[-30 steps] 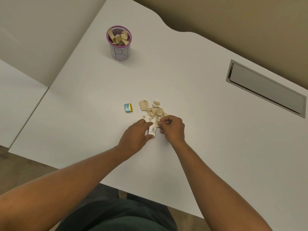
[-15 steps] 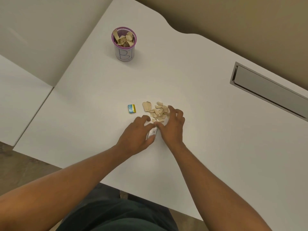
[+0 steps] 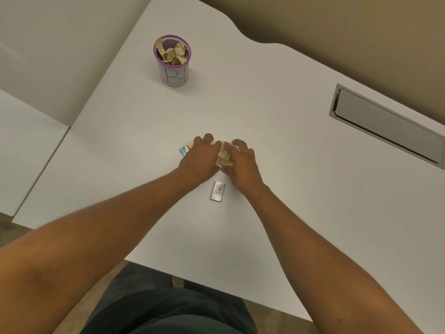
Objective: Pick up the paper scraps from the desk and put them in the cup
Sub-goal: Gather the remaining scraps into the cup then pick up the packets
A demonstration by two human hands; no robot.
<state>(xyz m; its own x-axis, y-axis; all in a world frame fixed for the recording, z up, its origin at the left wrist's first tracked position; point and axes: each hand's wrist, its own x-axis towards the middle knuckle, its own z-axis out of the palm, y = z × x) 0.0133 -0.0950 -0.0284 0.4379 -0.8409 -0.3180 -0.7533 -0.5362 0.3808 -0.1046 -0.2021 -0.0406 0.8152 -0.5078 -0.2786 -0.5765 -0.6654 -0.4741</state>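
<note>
Two hands rest on the white desk (image 3: 277,131), cupped toward each other around a pile of tan paper scraps (image 3: 224,155). The left hand (image 3: 201,160) presses in from the left with fingers curled over the far edge of the pile; the right hand (image 3: 242,162) closes in from the right, fingers spread and bent. The scraps are bunched between both palms. A small grey card (image 3: 217,191) lies flat just near of the hands. A blue and yellow item (image 3: 184,149) sits just left of the left hand, partly hidden. The purple-rimmed cup (image 3: 173,68), already holding scraps, stands well apart at far left.
</note>
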